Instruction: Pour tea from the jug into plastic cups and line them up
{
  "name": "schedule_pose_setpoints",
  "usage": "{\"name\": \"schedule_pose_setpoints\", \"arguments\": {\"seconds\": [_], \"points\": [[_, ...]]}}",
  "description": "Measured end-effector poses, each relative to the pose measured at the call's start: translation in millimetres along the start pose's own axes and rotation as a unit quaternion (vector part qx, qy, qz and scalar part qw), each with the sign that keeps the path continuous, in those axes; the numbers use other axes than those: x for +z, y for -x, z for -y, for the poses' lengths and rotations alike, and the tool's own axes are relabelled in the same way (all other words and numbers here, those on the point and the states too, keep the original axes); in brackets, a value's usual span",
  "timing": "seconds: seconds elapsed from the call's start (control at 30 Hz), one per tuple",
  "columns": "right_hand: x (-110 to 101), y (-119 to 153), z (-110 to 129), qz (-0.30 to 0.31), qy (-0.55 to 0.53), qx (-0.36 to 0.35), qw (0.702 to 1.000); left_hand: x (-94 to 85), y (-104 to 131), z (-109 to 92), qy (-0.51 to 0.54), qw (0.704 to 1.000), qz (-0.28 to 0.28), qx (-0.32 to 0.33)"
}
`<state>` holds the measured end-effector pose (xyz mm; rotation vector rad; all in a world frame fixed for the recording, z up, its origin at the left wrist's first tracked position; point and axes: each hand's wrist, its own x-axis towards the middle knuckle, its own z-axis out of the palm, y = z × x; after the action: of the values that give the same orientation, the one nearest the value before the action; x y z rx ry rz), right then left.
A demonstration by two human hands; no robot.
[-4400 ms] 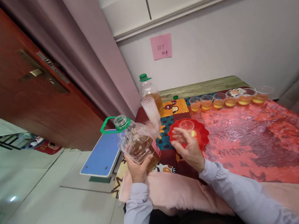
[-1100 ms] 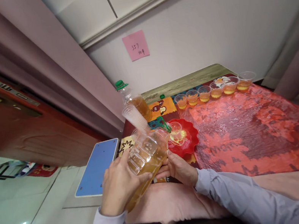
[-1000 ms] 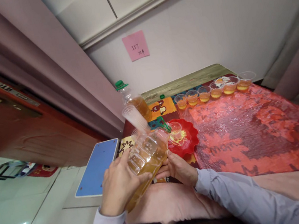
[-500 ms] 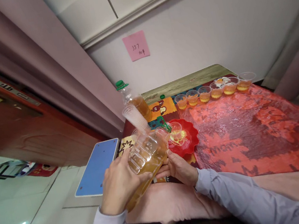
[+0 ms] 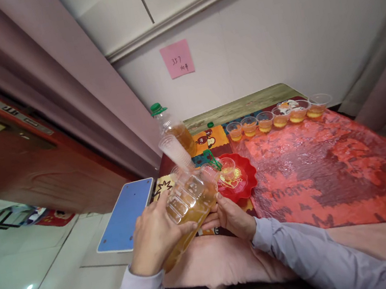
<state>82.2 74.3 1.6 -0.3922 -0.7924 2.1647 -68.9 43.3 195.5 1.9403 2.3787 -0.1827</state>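
Amber liquid fills most of the ribbed clear plastic jug (image 5: 187, 204) that you hold tilted, its mouth pointing away from you and down toward a small clear cup (image 5: 227, 167). Your left hand (image 5: 153, 238) wraps the jug's lower body from the left, fingers curled firmly around its moulded ridges. Your right hand (image 5: 232, 217) presses against the underside near the shoulder, fingers closed against the plastic. A green loop handle (image 5: 212, 160) sticks up at the neck, just past your fingertips.

Beyond the jug's mouth the cup stands on a glossy red plate (image 5: 243, 180) with a scalloped rim and a yellow motif in its centre; some amber liquid shows in the cup. Just above your left hand, a leaning stack of clear cups (image 5: 175, 152) rises beside a green-capped bottle (image 5: 173, 130) that is partly full of the same liquid. Farther out from your right hand, a row of filled cups (image 5: 275, 119) lines the far edge of the table, well apart from the jug.

Under it all lies a wrinkled, shiny red patterned tablecloth (image 5: 333, 174) with cartoon patches near the bottle. Left of your left hand, off the table's edge, sits a flat blue rectangular board (image 5: 127, 216). On the wall beyond hangs a pink sticky note (image 5: 177, 59).
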Motion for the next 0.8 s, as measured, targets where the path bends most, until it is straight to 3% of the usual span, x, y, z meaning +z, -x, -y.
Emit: {"name": "schedule_pose_setpoints", "arguments": {"seconds": [0.5, 0.8], "points": [[0.8, 0.4, 0.8, 0.003, -0.002, -0.001, 1.0, 1.8, -1.2, 1.2, 0.013, 1.0, -0.019, 0.003], [-0.2, 0.4, 1.1, 0.006, -0.005, 0.004, 1.0, -3.1, 0.8, -3.1, 0.005, 1.0, 0.005, -0.011]]}}
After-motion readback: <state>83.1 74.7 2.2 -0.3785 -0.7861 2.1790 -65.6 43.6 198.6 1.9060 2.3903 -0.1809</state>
